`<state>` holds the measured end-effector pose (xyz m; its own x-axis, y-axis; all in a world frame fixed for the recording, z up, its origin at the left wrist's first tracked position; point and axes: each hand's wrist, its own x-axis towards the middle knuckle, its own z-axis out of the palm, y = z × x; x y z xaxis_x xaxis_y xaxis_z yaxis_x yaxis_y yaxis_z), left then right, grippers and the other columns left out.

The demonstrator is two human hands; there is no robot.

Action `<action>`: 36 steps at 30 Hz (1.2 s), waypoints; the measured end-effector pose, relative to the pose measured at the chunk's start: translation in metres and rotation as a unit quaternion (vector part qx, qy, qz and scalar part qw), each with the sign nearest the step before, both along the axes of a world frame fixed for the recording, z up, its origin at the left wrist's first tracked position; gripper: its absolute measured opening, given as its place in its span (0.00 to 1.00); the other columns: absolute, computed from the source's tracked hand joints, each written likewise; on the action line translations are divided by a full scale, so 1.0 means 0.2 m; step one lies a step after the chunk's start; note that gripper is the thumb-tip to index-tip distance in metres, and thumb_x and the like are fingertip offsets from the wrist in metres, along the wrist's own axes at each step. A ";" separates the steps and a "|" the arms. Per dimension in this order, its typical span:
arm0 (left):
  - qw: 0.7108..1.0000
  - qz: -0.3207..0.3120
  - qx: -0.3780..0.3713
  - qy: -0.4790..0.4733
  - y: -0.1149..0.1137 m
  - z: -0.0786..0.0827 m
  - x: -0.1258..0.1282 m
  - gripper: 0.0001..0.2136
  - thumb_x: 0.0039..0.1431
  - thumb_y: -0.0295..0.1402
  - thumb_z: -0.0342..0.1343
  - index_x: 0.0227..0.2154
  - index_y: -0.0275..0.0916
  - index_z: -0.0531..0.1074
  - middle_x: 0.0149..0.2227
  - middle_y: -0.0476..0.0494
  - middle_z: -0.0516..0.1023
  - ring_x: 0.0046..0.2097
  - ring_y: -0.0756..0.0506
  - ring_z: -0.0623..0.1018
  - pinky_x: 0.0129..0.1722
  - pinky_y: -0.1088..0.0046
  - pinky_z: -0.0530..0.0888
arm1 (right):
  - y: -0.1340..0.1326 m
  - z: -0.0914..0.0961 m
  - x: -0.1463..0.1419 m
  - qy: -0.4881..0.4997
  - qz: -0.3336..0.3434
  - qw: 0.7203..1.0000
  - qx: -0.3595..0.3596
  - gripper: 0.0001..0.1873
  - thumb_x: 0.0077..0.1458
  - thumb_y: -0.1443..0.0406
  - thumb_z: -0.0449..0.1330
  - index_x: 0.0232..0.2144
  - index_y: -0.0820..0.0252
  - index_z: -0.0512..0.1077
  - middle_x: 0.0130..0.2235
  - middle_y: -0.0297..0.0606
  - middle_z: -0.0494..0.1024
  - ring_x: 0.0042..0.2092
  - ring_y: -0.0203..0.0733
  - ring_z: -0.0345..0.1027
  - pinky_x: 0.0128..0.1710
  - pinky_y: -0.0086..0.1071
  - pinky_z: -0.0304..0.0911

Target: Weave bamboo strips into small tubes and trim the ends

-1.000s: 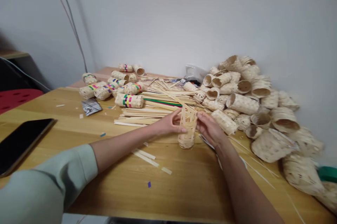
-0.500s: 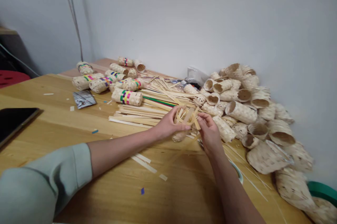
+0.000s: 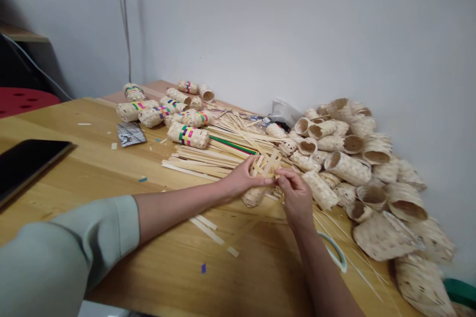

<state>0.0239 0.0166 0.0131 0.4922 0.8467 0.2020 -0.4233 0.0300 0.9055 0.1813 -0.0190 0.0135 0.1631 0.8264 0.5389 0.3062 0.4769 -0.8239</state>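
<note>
A small woven bamboo basket (image 3: pixel 255 196) is tilted over the table, its rounded lower end toward me and loose strip ends sticking up at the top. My left hand (image 3: pixel 241 178) is closed around its left side, thumb across the front. At the upper right of the weave, my right hand (image 3: pixel 297 197) pinches a thin bamboo strip (image 3: pixel 275 173) between thumb and fingers. A long pale strip trails down from there toward the tabletop. Right beside my right wrist lies a pale green loop (image 3: pixel 341 261), partly covered by the forearm.
Bundled flat bamboo strips (image 3: pixel 201 160) lie behind my hands. Undecorated woven tubes (image 3: pixel 347 168) are heaped along the wall at right. Tubes with coloured bands (image 3: pixel 188 136), a silver packet (image 3: pixel 131 134) and a phone-like black device (image 3: pixel 29 165) are at left. Cut scraps (image 3: pixel 208 230) lie in front.
My right hand has drawn slightly lower along the basket's edge, and the strip ends stand differently. The basket is turned a little, showing more of its lower end. The view has shifted left.
</note>
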 end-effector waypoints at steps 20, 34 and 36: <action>1.000 0.017 0.000 -0.005 -0.01 0.01 0.01 0.32 0.37 0.39 0.70 0.46 0.35 0.65 0.44 0.40 0.74 0.46 0.42 0.73 0.47 0.66 0.68 | -0.04 0.02 -0.14 0.016 -0.113 0.992 -0.046 0.13 0.54 0.54 0.57 0.28 0.57 0.66 0.25 0.31 0.70 0.28 0.38 0.62 0.32 0.32 0.59; 0.997 0.041 0.037 0.046 0.00 -0.01 0.02 0.35 0.37 0.37 0.70 0.49 0.35 0.62 0.47 0.39 0.72 0.51 0.40 0.70 0.51 0.65 0.66 | -0.05 0.08 -0.12 -0.022 -0.085 0.992 -0.086 0.10 0.49 0.57 0.60 0.24 0.57 0.69 0.24 0.32 0.71 0.27 0.38 0.63 0.28 0.31 0.60; 0.998 0.033 0.036 0.045 0.00 0.00 0.02 0.34 0.37 0.36 0.70 0.49 0.35 0.63 0.48 0.39 0.72 0.52 0.40 0.70 0.52 0.64 0.66 | -0.06 0.10 -0.08 -0.078 -0.044 0.994 -0.066 0.08 0.51 0.59 0.60 0.26 0.56 0.72 0.27 0.33 0.73 0.30 0.39 0.66 0.29 0.31 0.61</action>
<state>0.0275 0.0171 0.0131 0.4546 0.8629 0.2209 -0.3391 -0.0617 0.9387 0.1653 -0.0304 0.0343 0.1616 0.8775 0.4515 0.4705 0.3337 -0.8169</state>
